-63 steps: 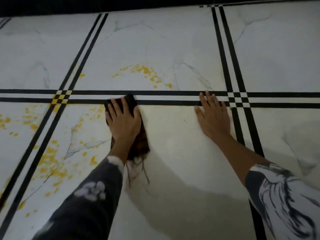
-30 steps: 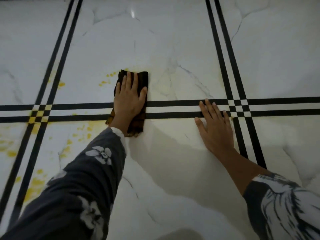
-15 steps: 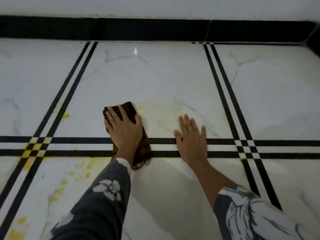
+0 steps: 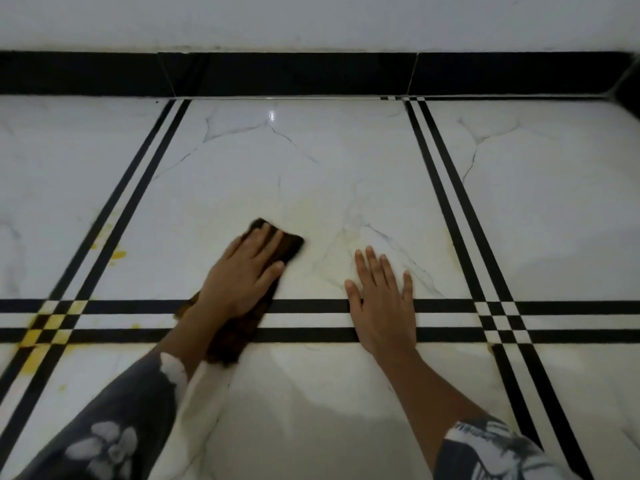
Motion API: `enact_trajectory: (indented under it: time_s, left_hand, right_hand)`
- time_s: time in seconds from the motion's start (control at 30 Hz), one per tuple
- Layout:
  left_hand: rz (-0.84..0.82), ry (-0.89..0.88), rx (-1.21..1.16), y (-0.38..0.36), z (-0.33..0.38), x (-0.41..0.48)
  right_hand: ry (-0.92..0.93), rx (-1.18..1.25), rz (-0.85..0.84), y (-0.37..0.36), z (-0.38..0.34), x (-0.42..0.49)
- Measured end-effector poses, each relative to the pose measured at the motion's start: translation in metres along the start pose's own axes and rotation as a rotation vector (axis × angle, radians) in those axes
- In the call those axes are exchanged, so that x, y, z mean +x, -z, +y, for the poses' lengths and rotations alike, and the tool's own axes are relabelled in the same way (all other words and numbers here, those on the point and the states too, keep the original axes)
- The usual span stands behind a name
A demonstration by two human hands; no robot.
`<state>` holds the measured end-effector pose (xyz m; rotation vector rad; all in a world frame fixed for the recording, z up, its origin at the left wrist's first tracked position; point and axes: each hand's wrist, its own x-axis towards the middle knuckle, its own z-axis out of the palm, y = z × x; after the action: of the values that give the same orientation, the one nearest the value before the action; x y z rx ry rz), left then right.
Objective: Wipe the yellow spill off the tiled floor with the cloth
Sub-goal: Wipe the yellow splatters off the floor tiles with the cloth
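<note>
A tiled indoor room, likely in a home

Glossy white marble-look floor tiles (image 4: 311,174) with paired black border stripes (image 4: 446,188) run to a black skirting band (image 4: 277,76) under a plain pale wall (image 4: 311,19) at 12 o'clock; the wall turns a corner at 2 o'clock, and bare hands work at floor level.
</note>
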<state>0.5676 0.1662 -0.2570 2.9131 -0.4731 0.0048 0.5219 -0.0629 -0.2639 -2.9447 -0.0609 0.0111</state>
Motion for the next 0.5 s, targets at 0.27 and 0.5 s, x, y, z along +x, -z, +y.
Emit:
enact_trajectory:
  time_s: [0.27,0.5]
  left_hand:
    - [0.038,0.12,-0.041,-0.013,0.06,0.076]
    - [0.002,0.208,-0.009,-0.005,0.005,0.032]
  right_hand:
    - [-0.005,0.01,-0.013,0.0,0.0,0.0]
    - [-0.002,0.003,-0.044,0.001,0.0,0.001]
